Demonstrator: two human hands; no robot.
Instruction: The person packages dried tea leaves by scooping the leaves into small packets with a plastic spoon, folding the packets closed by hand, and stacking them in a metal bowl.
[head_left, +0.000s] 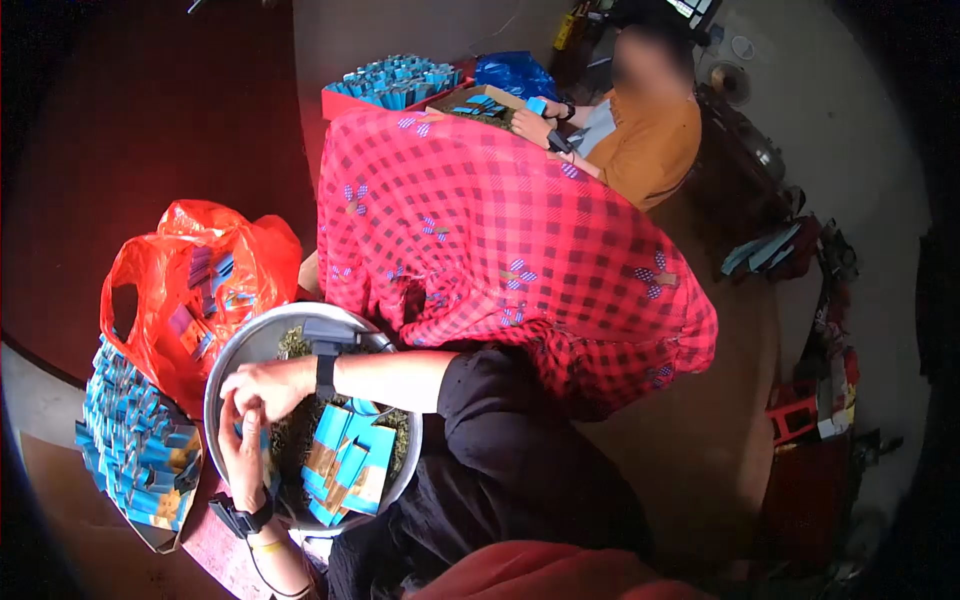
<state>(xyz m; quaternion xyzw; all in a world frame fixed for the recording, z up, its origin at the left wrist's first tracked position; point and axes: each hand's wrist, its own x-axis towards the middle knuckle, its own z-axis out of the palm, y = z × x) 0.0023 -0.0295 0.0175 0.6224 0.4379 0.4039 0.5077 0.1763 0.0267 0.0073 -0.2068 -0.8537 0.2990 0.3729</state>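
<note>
My right hand (272,388) reaches over the metal basin (232,340), its fingers bent and pressed together against my left hand's fingertips. What it pinches is hidden. My left hand (242,455) is curled at the basin's near left side, and a bit of a blue paper packet shows at its palm. Inside the basin lies dried greenish-brown leaf material (292,440). Several flat blue-and-gold paper packets (350,455) rest on top of it. Both wrists wear dark straps with small devices.
A red plastic bag (270,255) with packets stands beside the basin. Packed blue packets (135,440) fill a carton to the left. A red checked cloth (470,220) drapes a bulky shape ahead. Behind it, a co-worker (645,140) handles a blue packet near boxes (345,108).
</note>
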